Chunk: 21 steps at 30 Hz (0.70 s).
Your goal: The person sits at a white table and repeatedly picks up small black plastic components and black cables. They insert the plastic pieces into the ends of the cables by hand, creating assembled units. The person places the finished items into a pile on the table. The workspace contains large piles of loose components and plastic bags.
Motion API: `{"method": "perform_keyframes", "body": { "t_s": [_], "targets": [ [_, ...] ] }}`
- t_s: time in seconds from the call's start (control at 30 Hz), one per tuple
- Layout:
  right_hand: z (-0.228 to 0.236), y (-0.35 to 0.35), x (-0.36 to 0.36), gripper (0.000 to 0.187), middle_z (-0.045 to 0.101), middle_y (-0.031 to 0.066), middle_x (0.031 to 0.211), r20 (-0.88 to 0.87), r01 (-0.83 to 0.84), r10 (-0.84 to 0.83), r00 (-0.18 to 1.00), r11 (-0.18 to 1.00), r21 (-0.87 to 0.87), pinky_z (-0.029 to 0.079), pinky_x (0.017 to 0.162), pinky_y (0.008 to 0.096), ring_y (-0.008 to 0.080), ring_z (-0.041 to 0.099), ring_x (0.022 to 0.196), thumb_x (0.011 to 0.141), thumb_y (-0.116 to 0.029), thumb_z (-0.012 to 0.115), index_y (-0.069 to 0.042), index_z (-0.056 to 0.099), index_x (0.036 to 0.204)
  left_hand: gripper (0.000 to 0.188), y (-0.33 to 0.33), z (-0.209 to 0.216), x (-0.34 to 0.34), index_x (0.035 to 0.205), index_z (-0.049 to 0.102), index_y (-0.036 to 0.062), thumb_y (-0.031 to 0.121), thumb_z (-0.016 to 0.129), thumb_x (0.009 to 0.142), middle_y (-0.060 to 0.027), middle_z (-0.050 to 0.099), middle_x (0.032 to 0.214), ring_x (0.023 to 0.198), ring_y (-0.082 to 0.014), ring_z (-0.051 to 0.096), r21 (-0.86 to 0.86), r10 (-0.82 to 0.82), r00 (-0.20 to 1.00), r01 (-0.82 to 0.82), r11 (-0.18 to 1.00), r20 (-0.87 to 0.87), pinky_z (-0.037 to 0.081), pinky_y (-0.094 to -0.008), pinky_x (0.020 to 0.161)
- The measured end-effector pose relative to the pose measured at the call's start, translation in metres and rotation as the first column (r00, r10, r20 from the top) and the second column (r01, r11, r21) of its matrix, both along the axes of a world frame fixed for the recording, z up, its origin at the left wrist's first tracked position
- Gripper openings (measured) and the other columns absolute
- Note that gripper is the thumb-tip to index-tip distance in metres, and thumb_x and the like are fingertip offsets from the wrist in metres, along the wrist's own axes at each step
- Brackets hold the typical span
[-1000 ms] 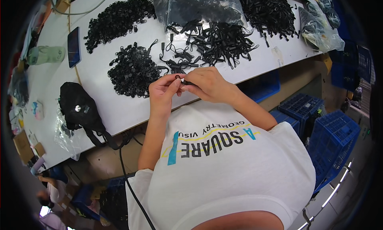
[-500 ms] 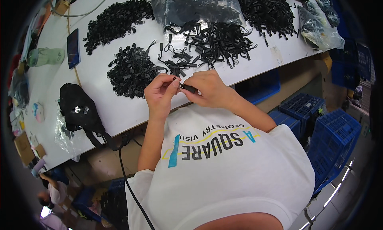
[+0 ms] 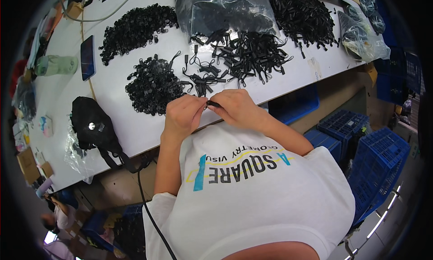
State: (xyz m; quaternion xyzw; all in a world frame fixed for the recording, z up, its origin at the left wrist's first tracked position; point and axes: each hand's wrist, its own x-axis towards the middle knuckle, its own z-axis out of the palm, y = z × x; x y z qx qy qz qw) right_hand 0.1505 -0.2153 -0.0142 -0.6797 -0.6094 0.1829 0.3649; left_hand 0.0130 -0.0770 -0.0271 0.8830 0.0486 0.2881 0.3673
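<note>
My right hand (image 3: 237, 107) pinches a dark, slim black looped pull (image 3: 215, 104) just off the table's front edge. Fingertip to fingertip with it, my left hand (image 3: 182, 116) is closed at the pull's end; what lies between its fingers is too small and covered to name. Beyond my hands lie loose black looped pulls (image 3: 252, 57) in a spread heap. To their left is a pile of small black clip-like pieces (image 3: 153, 86), and a second such pile (image 3: 135, 27) sits farther back.
A clear plastic bag (image 3: 225, 11) lies behind the loose pulls, with another black heap (image 3: 302, 16) at the far right. Leftward are a phone (image 3: 88, 58), a green bottle (image 3: 56, 66) and a black bag (image 3: 94, 124). Blue crates (image 3: 376, 165) stand right of me; a cable (image 3: 146, 206) hangs down.
My hands have come closer together, their fingertips now meeting. The left hand's fingers have closed over the small dark part that showed at its tips. The view has shifted slightly.
</note>
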Motion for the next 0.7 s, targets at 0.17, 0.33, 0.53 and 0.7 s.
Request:
{"method": "perform_keyframes", "body": {
  "t_s": [0.17,0.33,0.53,0.7],
  "targets": [
    [-0.002,0.002,0.004,0.012,0.061,0.0134,0.070,0.036,-0.019,0.021,0.999,0.998,-0.060,0.047,0.057,0.0411,0.0323,0.061,0.065,0.081,-0.011,0.067,-0.002,0.060,0.083,0.019,-0.001,0.000,-0.002,0.089,0.066,-0.0010,-0.007,0.070,0.071,-0.0116,0.064,0.076,0.063,-0.0257,0.062,-0.025,-0.005,0.995,0.003,1.000,-0.102,0.049,-0.0343,0.054],
    [-0.003,0.004,0.011,0.016,0.060,0.0125,0.069,0.076,-0.082,0.087,0.993,0.994,-0.070,0.046,0.058,0.0429,0.0328,0.061,0.066,0.084,-0.016,0.065,-0.003,0.057,0.080,0.019,-0.007,-0.001,0.000,0.090,0.066,-0.0023,-0.010,0.068,0.072,-0.0130,0.065,0.075,0.063,-0.0270,0.064,-0.084,0.032,0.990,-0.044,0.995,-0.140,0.050,-0.0323,0.056],
    [-0.007,0.002,0.011,0.015,0.061,0.0114,0.069,0.139,-0.044,0.061,0.988,0.992,-0.121,0.046,0.058,0.0426,0.0323,0.061,0.067,0.078,-0.011,0.068,-0.002,0.057,0.081,0.021,-0.012,0.000,0.002,0.095,0.064,-0.0029,-0.008,0.066,0.074,-0.0150,0.066,0.083,0.071,-0.0296,0.065,-0.171,0.016,0.992,-0.039,0.985,-0.129,0.053,-0.0343,0.062],
    [-0.010,0.000,0.009,0.015,0.060,0.0111,0.066,0.192,0.003,0.024,0.981,0.990,-0.138,0.046,0.055,0.0423,0.0313,0.061,0.064,0.076,-0.012,0.068,-0.003,0.057,0.078,0.020,-0.020,0.000,0.005,0.093,0.065,-0.0030,-0.009,0.065,0.074,-0.0161,0.067,0.085,0.071,-0.0281,0.067,-0.122,0.034,0.994,-0.047,0.991,-0.100,0.052,-0.0330,0.062]
  ]
}}
